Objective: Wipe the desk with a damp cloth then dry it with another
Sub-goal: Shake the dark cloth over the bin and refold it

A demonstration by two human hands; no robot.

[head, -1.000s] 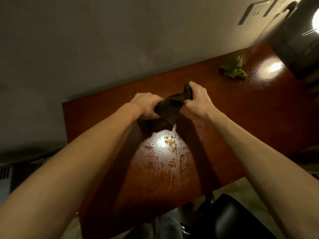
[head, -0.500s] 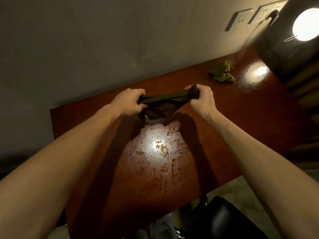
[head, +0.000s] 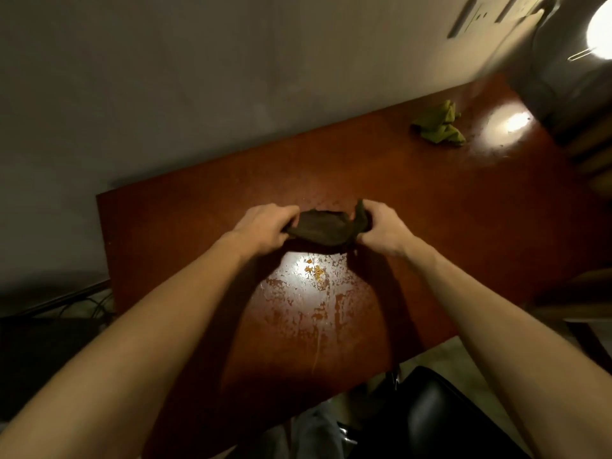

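From the head camera, the reddish-brown table runs on a slant from the lower left of the frame up to the upper right, pushed against a plain grey wall. Both bare forearms reach in from the bottom corners and meet near the middle of the frame. The left hand has its fingers curled round one end of a dark cloth, and the right hand grips the other end, with a tuft of fabric sticking up above its thumb. The cloth hangs bunched between them, low over the tabletop; whether it touches the wood is hard to tell.

Just below the cloth, in a bright patch of reflected light, lie a few orange crumbs among pale smears and blotches on the varnish. Well apart, in the upper right of the frame, a crumpled green cloth lies on the table beside another glare spot. A glowing lamp sits at the top right edge, with wall sockets blurred next to it. A black chair shows at the bottom right.
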